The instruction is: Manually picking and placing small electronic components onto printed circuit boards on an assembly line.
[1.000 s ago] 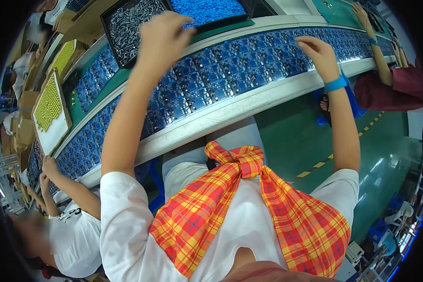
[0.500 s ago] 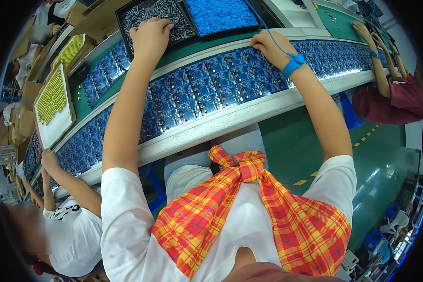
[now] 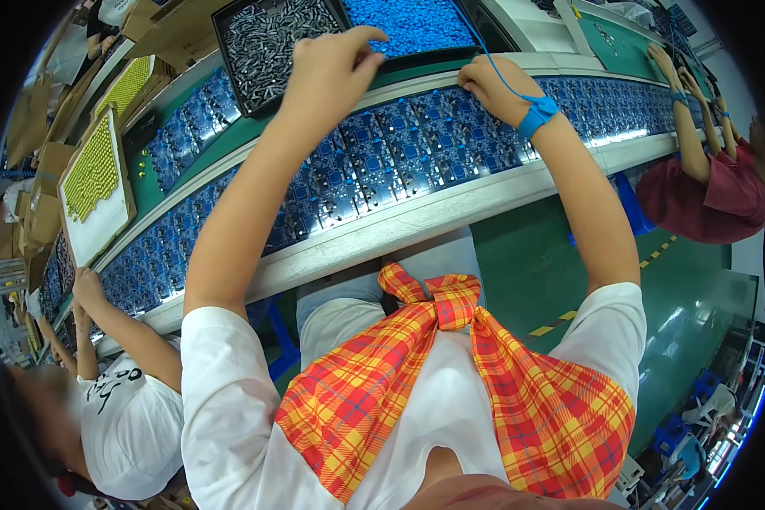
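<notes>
My left hand (image 3: 336,70) hovers over the front rim of the black tray of dark cylindrical parts (image 3: 268,47), beside the tray of small blue parts (image 3: 412,24). Its index finger and thumb are apart, and nothing shows between them; the other fingers are hidden. Bent close together, the fingers of my right hand (image 3: 495,87) are low over the far edge of the row of blue circuit boards (image 3: 374,153). What they hold, if anything, is too small to make out. A blue wrist strap (image 3: 537,116) with a cord circles my right wrist.
A pale rail (image 3: 357,223) edges the board line in front of me. At left lie a tray of yellow-green parts (image 3: 93,174), more boards (image 3: 191,123) and cardboard boxes (image 3: 51,183). Co-workers sit on both sides, a white sleeve (image 3: 136,425) left, a maroon one (image 3: 714,191) right.
My left hand has lifted out of the dark parts and moved right, toward the blue parts, its index finger and thumb now apart. The right hand stays nearly in place.
</notes>
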The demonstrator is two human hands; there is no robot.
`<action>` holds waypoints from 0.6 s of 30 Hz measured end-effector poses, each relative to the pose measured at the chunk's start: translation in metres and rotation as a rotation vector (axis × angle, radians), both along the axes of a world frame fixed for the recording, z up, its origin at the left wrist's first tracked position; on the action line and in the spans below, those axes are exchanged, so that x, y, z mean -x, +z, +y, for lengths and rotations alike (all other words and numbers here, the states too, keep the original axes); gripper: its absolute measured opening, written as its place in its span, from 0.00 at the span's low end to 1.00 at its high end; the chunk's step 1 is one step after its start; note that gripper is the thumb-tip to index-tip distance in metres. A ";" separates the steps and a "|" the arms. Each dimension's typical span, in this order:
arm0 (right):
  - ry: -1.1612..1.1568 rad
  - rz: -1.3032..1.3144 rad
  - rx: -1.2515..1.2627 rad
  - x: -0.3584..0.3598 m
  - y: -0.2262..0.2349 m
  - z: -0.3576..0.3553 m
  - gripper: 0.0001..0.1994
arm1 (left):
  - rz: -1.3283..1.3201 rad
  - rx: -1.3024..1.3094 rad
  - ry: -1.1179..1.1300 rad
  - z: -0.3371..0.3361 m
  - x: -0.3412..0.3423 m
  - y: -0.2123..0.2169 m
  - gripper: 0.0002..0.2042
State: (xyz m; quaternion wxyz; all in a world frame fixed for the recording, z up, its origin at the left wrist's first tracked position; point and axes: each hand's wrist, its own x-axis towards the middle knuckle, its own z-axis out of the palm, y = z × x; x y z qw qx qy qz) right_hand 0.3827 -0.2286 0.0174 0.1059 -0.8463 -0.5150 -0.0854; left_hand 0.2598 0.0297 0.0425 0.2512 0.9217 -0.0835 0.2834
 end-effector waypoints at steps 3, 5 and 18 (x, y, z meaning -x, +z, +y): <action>0.007 -0.006 -0.006 0.000 -0.001 -0.002 0.04 | 0.130 0.131 -0.093 -0.025 0.009 0.005 0.08; 0.025 -0.041 -0.016 0.001 0.000 -0.002 0.04 | 0.265 0.191 -0.170 -0.036 0.012 0.010 0.08; 0.051 -0.059 -0.067 0.000 0.000 -0.001 0.04 | 0.356 0.195 -0.283 -0.050 0.007 0.000 0.08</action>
